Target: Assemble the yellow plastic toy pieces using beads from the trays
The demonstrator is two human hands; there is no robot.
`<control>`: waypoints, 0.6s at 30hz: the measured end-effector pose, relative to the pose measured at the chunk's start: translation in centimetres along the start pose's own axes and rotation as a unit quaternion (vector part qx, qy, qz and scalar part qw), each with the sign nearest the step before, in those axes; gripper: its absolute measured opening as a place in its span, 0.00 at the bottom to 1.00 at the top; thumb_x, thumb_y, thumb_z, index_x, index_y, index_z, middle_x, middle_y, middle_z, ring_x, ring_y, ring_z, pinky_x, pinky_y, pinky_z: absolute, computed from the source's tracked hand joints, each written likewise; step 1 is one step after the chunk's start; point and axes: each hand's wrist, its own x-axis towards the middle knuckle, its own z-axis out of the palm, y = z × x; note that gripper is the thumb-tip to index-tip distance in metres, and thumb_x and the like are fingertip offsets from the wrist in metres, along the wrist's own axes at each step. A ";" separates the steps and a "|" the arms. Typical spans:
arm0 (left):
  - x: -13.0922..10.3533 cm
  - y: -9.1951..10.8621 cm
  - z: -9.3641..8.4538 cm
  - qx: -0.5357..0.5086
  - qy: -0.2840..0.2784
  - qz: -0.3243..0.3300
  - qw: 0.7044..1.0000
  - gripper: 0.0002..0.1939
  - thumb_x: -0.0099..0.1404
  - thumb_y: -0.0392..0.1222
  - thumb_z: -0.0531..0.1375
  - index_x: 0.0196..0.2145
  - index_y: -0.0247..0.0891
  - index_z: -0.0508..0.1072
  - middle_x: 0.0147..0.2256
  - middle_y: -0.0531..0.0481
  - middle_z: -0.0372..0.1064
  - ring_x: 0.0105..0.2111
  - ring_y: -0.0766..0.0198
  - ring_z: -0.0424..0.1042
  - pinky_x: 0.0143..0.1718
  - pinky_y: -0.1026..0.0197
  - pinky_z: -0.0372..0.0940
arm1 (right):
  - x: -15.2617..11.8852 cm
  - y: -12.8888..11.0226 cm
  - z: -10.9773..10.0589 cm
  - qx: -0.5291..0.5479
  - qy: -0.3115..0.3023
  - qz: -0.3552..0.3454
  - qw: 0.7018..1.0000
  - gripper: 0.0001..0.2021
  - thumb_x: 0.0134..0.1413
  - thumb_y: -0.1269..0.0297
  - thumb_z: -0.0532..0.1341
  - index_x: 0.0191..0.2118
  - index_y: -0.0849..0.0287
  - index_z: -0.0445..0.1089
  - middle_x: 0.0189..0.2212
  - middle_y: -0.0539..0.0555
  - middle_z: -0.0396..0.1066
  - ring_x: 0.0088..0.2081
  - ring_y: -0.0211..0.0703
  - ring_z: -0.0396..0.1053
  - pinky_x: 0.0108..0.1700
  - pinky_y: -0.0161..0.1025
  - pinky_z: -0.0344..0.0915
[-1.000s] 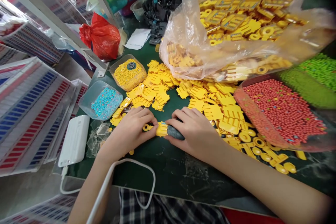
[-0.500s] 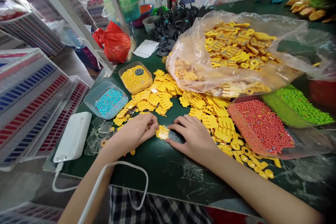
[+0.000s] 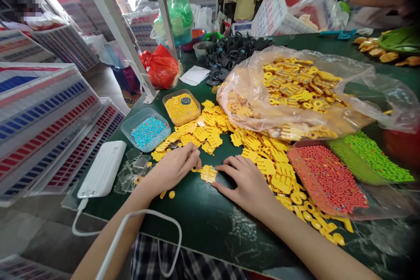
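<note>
A flat yellow plastic piece (image 3: 208, 174) with raised ribs lies on the dark green table between my hands. My right hand (image 3: 244, 180) grips its right end, the thumb at the near corner and the forefinger at the far corner. At its left end, my left hand (image 3: 180, 164) has its fingers curled into a pinch. A small yellow part shows just under those fingertips; whatever sits between them is hidden. Loose yellow pieces (image 3: 210, 129) like the flat one spread in a heap beyond both hands. Small yellow rings and discs (image 3: 308, 205) lie right of my right forearm.
Tubs of blue beads (image 3: 149, 131), yellow beads (image 3: 182, 107), red beads (image 3: 331, 175) and green beads (image 3: 377, 153) flank the heap. Behind it sits a plastic bag (image 3: 236, 105) of yellow assemblies. At left are clear plastic parts (image 3: 133, 170) and a white power bank (image 3: 102, 169) with a cable.
The view has tilted up, so more of the background shows. The yellow piece has turned slightly on the table, and a small yellow part now shows beside my left fingertips.
</note>
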 end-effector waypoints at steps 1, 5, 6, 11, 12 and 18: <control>0.1 -0.1 0.1 -0.050 0.016 -0.005 0.999 0.17 0.72 0.49 0.45 0.30 0.40 0.64 0.31 0.50 0.70 0.32 0.61 0.67 0.39 0.58 0.60 | 0.0 0.0 0.0 0.001 0.000 -0.001 1.000 0.12 0.55 0.56 0.65 0.41 0.57 0.73 0.35 0.54 0.71 0.38 0.46 0.67 0.40 0.43 0.63; 1.1 -0.5 0.5 -0.391 0.075 -0.080 0.914 0.18 0.71 0.50 0.52 0.26 0.38 0.63 0.21 0.55 0.62 0.22 0.68 0.61 0.29 0.65 0.61 | -0.1 0.0 0.2 0.003 0.012 -0.008 1.000 0.11 0.54 0.57 0.66 0.40 0.57 0.73 0.35 0.54 0.71 0.37 0.46 0.67 0.39 0.43 0.64; 1.4 -0.5 0.5 -0.471 0.086 -0.107 0.872 0.17 0.71 0.48 0.53 0.27 0.37 0.63 0.20 0.56 0.61 0.20 0.69 0.60 0.25 0.67 0.60 | -0.1 0.0 0.2 0.004 0.016 -0.010 1.000 0.11 0.54 0.58 0.66 0.40 0.57 0.73 0.35 0.54 0.71 0.37 0.46 0.67 0.39 0.43 0.64; 2.2 -0.2 0.0 -0.694 0.144 -0.208 0.674 0.14 0.73 0.35 0.50 0.29 0.33 0.65 0.22 0.55 0.62 0.16 0.76 0.61 0.17 0.75 0.60 | -0.1 0.1 0.4 0.006 0.025 -0.018 1.000 0.11 0.52 0.59 0.67 0.40 0.56 0.73 0.34 0.53 0.71 0.37 0.46 0.68 0.38 0.43 0.65; 2.3 -0.2 -0.2 -0.701 0.156 -0.209 0.663 0.14 0.74 0.34 0.48 0.29 0.33 0.65 0.23 0.55 0.63 0.16 0.77 0.62 0.17 0.76 0.61 | -0.1 0.1 0.4 0.007 0.026 -0.017 0.999 0.11 0.52 0.59 0.67 0.40 0.56 0.73 0.34 0.53 0.71 0.37 0.46 0.68 0.38 0.43 0.65; 2.5 -0.4 -0.8 -0.722 0.242 -0.198 0.618 0.16 0.75 0.32 0.42 0.39 0.32 0.68 0.31 0.48 0.72 0.28 0.74 0.75 0.33 0.75 0.72 | -0.1 0.0 0.3 0.007 0.027 -0.018 0.999 0.11 0.52 0.58 0.68 0.40 0.56 0.73 0.35 0.52 0.71 0.38 0.45 0.68 0.39 0.43 0.65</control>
